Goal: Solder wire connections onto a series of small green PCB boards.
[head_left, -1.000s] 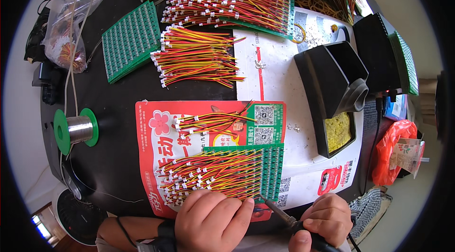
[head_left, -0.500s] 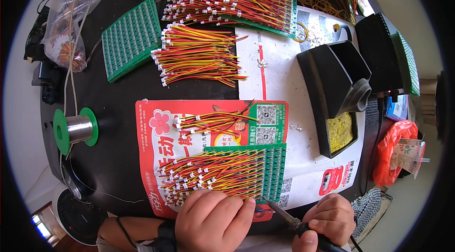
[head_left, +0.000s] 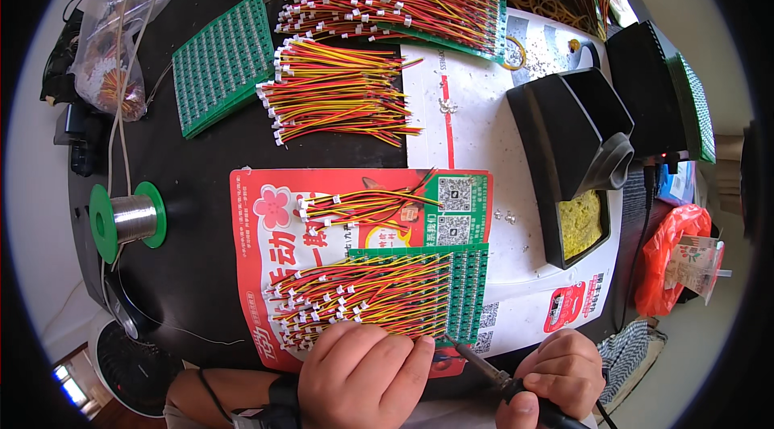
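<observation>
A flat green board (head_left: pixel 466 292) with rows of tiny parts lay on a shiny red sheet (head_left: pixel 250 284), just in front of the person. Many thin, bendy wires (head_left: pixel 379 288), red, yellow and dark, stretched left from it, with small white blocky plugs on their ends. A little bunch of loose wires (head_left: pixel 363 209) lay on the red sheet just above the board. To the right, a black stand (head_left: pixel 556 127) with slanted sides held a rough, yellow sponge (head_left: pixel 582 223). On the left stood a spool (head_left: pixel 134 219) with round green ends and smooth, silvery wire wound around its middle.

The left hand (head_left: pixel 359 372) was palm down at the bottom edge of the board and wires. Its fingers were bent and close together, with a fingertip by the board's edge. I cannot tell if they pinched a wire. The right hand (head_left: pixel 564 372) was curled around the dark handle of a soldering iron (head_left: pixel 484 366), with the thumb low and the other fingers folded. The iron slanted up and left, and its thin metal tip was at the board's bottom edge, near the left fingertips.
</observation>
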